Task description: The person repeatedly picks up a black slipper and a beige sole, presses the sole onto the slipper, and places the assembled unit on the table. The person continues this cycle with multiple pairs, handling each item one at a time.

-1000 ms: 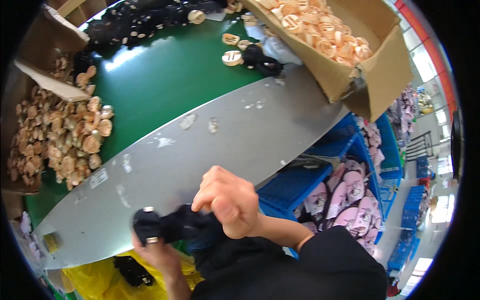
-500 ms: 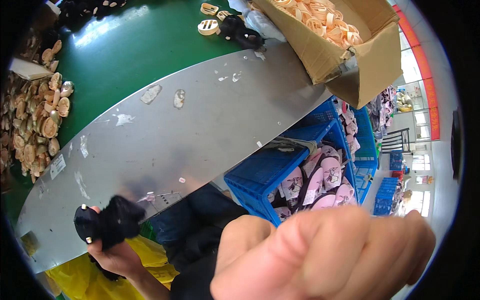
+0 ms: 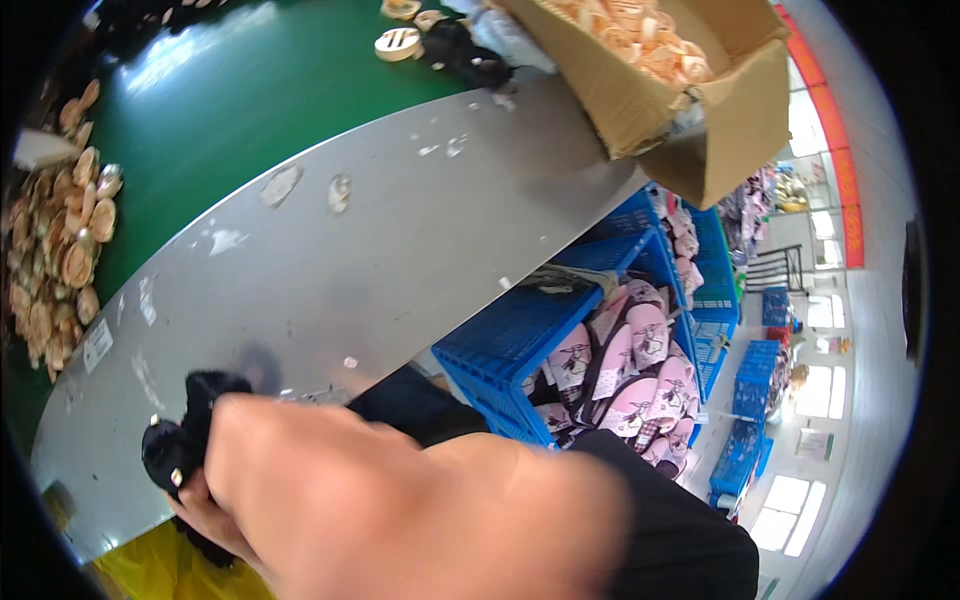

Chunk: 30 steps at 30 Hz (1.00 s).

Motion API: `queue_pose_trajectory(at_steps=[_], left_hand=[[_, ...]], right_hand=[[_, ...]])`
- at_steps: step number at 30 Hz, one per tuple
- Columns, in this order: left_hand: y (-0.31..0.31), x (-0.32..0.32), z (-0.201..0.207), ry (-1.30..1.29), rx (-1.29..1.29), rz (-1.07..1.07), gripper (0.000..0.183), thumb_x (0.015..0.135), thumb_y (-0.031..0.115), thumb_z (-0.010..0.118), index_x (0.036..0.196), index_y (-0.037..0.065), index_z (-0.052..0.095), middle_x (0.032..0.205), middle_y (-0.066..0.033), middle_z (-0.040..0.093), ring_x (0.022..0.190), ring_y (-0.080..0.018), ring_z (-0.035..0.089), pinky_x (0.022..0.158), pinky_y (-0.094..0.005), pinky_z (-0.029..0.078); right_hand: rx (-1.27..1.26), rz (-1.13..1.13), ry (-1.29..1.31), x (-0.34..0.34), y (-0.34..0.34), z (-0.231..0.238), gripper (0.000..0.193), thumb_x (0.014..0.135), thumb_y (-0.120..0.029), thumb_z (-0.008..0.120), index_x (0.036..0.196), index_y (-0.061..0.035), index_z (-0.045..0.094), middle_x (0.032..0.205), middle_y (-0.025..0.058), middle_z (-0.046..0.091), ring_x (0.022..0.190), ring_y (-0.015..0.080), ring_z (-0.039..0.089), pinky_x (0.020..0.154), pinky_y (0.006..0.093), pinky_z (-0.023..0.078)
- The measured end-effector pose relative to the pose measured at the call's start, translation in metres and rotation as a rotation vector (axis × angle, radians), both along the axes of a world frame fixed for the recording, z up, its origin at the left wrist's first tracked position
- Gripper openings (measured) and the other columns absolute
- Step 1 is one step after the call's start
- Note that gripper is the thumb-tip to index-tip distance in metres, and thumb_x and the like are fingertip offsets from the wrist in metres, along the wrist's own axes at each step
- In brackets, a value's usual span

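Your left hand [image 3: 205, 505] is gripping a black fuzzy slipper [image 3: 185, 435] low at the near edge of the grey bench [image 3: 400, 250], where a second ago both hands were working it together at your lap. The right one has since been coming up toward the camera, and now what looks like your bare forearm [image 3: 400, 510] is sweeping across the lower view; I cannot tell whether your right hand is open or closed, since it is not showing clearly. That is leaving the slipper held one-handed, so to my eye the two-handed work on it is pausing for now.

The slipper is looking dark and plush, bunched in your fingers, with a small metal stud or two glinting on its left side. Most of it is hiding behind your forearm.

Further off, tan round pieces [image 3: 60, 240] are lying heaped at the far left on the green belt [image 3: 250, 90], a cardboard box [image 3: 690, 90] of similar pieces is sitting at the bench's far end, and a blue crate [image 3: 520, 340] of pink slippers [image 3: 640, 360] is standing below.
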State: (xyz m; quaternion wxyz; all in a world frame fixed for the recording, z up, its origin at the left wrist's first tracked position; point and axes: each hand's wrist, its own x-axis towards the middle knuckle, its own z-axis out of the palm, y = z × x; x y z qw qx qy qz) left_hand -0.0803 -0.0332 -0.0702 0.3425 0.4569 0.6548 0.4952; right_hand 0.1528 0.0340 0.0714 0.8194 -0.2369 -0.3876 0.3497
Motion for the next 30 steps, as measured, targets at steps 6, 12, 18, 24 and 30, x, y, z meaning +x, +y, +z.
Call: queue_pose_trajectory(at_steps=[6, 12, 18, 24, 30], left_hand=[[0.016, 0.046, 0.025, -0.289, -0.025, 0.364, 0.059, 0.077, 0.006, 0.06, 0.135, -0.005, 0.053, 0.127, -0.0161, 0.06, 0.115, -0.0282, 0.061, 0.101, -0.0395, 0.05], [0.031, 0.064, 0.034, -0.445, -0.052, 0.311, 0.065, 0.071, 0.007, 0.06, 0.134, -0.006, 0.05, 0.119, -0.0131, 0.059, 0.105, -0.0225, 0.06, 0.098, -0.0356, 0.05], [0.056, 0.071, 0.048, -0.383, -0.058, 0.18, 0.044, 0.068, 0.018, 0.062, 0.105, -0.005, 0.063, 0.094, -0.0056, 0.061, 0.086, -0.0157, 0.057, 0.083, -0.0271, 0.047], [0.07, 0.081, 0.071, -0.116, -0.017, -0.046, 0.038, 0.073, 0.019, 0.071, 0.104, -0.002, 0.062, 0.092, -0.0033, 0.061, 0.087, -0.0145, 0.058, 0.083, -0.0262, 0.047], [0.061, 0.091, 0.066, -0.029, 0.135, -0.115, 0.039, 0.076, 0.023, 0.083, 0.102, 0.001, 0.063, 0.091, -0.0054, 0.061, 0.082, -0.0173, 0.06, 0.078, -0.0297, 0.049]], right_hand=[[-0.415, -0.383, -1.086, 0.094, 0.125, -0.065, 0.015, 0.093, -0.017, 0.067, 0.099, -0.0032, 0.068, 0.083, 0.0076, 0.066, 0.071, 0.0173, 0.064, 0.064, 0.0341, 0.052], [-0.361, -0.436, -2.125, 0.251, 0.258, -0.092, 0.061, 0.084, -0.032, 0.076, 0.137, -0.0084, 0.058, 0.135, 0.0117, 0.058, 0.125, 0.0318, 0.054, 0.103, 0.0442, 0.045], [-0.418, 0.018, -2.146, 0.26, 0.302, -0.08, 0.05, 0.09, -0.026, 0.07, 0.137, -0.0129, 0.059, 0.123, 0.0143, 0.064, 0.124, 0.0388, 0.057, 0.103, 0.0458, 0.047], [-0.134, 0.082, -1.567, 0.148, 0.207, -0.054, 0.034, 0.08, -0.023, 0.079, 0.105, -0.0032, 0.069, 0.105, 0.0132, 0.062, 0.087, 0.0245, 0.069, 0.08, 0.0354, 0.059], [0.168, 0.116, -1.095, 0.021, 0.064, -0.036, 0.049, 0.071, -0.026, 0.088, 0.108, 0.0032, 0.071, 0.096, 0.0143, 0.071, 0.067, 0.0232, 0.069, 0.058, 0.0306, 0.058]])
